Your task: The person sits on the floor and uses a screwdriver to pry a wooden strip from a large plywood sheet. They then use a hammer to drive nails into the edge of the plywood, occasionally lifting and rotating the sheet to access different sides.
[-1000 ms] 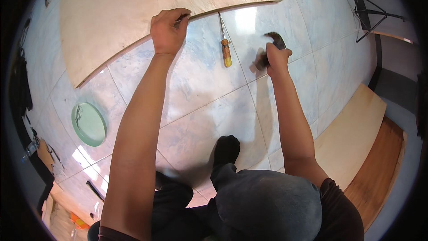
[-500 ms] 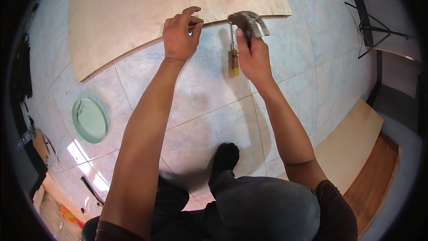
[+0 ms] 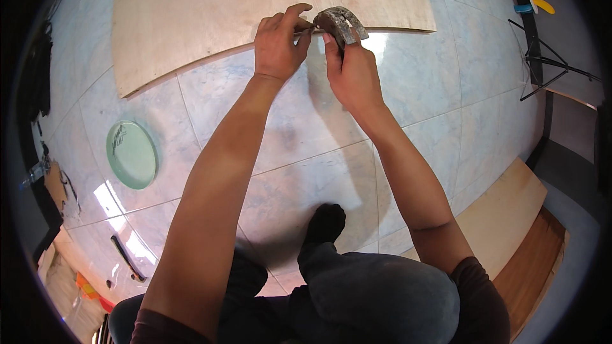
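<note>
A large pale plywood sheet lies flat on the marble tile floor ahead of me. My left hand pinches at its near edge, thumb below and fingers on top; whether something small sits between the fingertips I cannot tell. My right hand grips a hammer just under its head, and the grey metal hammer head rests at the sheet's edge, right beside my left fingertips. The two hands almost touch.
A round pale-green plate lies on the tiles to the left. Another plywood board lies at lower right, beside brown wood flooring. A black stand is at the right. My dark-socked foot is below.
My right hand has carried the hammer left and forward, from off to the right to the sheet's edge beside my left hand. The orange-handled screwdriver seen earlier is now hidden.
</note>
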The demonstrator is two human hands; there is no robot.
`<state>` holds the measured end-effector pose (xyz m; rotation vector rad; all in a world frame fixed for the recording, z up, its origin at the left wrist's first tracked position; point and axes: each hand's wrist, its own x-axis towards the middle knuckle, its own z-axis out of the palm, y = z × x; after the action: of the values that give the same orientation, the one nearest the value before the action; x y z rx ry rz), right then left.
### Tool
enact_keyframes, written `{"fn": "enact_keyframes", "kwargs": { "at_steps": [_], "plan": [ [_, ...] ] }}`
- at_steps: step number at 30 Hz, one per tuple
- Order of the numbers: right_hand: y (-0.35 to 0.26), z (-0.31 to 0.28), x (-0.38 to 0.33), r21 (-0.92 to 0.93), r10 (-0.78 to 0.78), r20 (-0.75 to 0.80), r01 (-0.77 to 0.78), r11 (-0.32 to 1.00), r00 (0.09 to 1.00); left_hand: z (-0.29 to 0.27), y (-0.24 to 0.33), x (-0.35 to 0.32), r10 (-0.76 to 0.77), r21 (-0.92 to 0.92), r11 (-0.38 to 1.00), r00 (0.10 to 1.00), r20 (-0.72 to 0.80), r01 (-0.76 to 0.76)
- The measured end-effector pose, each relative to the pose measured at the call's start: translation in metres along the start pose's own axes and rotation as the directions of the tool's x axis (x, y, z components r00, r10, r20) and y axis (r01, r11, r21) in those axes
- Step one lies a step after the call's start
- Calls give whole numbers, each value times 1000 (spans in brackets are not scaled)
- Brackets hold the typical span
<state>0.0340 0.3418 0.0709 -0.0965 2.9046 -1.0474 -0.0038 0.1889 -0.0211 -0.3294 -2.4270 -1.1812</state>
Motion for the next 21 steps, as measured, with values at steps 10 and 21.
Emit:
{"fn": "enact_keyframes", "kwargs": {
  "at_steps": [10, 21],
  "plan": [
    [-6, 1, 5, -52, 66, 15, -65, 997, 998, 3, 0, 0, 2, 1, 1000, 1000, -10, -2],
    [0, 4, 1, -24, -25, -47, 24, 999, 999, 3, -1, 1, 7, 6, 1000, 1000, -11, -7]
  ]
}}
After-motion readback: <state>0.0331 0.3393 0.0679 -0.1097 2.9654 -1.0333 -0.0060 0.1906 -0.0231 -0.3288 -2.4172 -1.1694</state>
